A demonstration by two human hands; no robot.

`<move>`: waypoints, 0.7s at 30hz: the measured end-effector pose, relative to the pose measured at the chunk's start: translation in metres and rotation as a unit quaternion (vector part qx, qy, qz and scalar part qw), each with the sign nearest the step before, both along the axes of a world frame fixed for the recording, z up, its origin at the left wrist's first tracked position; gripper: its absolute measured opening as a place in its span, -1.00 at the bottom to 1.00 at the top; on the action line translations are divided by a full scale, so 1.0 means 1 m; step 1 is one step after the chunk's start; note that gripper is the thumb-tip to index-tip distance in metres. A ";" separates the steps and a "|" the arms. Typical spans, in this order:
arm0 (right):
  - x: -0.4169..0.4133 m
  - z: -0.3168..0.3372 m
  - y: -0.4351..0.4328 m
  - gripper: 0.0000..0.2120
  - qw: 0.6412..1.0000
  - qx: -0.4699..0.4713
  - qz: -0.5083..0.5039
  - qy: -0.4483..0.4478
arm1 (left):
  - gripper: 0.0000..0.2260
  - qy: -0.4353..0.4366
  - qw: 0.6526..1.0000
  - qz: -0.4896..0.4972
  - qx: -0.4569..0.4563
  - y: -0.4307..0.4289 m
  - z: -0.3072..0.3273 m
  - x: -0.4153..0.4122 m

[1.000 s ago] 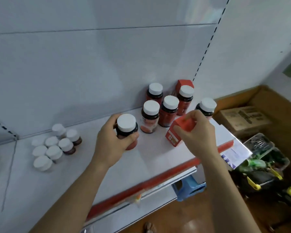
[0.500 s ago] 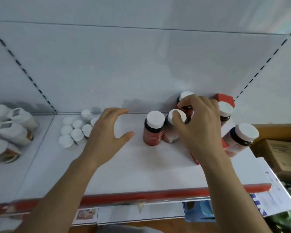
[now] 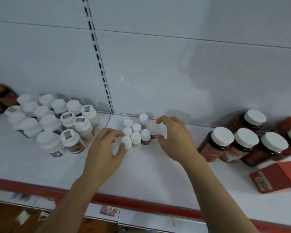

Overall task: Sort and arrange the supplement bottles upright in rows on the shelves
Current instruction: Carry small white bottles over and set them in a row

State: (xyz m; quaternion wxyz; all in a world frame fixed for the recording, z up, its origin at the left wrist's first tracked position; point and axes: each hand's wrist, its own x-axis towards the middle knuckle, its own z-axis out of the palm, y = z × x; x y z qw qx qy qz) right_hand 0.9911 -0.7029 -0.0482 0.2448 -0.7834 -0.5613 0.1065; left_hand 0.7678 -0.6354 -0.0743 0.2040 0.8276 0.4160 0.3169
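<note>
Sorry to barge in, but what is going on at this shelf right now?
A person is tidying the small bottles in the middle of the shelf. The left hand pinches the front-left bottle, and the right hand curls round the blurred rightmost bottle. Large white bottles stand to the left, dark red bottles to the right, with a red box lying in front of them.

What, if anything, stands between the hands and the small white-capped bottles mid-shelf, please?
Nothing visible does. The left hand and right hand flank the small bottles directly; the big white bottles stand off to the left, the dark jars to the right.
</note>
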 end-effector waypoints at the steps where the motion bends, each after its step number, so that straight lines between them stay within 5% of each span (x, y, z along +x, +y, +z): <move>1: -0.004 -0.006 0.004 -0.60 0.999 0.005 0.008 0.032 | -0.74 0.004 1.000 -0.021 -0.004 0.000 -0.003 0.000; 11: -0.006 -0.029 0.000 -0.74 0.992 0.066 -0.019 0.103 | -0.68 -0.042 0.998 -0.013 -0.052 -0.006 -0.016 -0.003; 21: -0.079 0.022 0.021 -0.73 0.952 0.250 0.054 0.168 | -0.74 -0.261 0.946 0.192 -0.025 -0.054 0.028 -0.108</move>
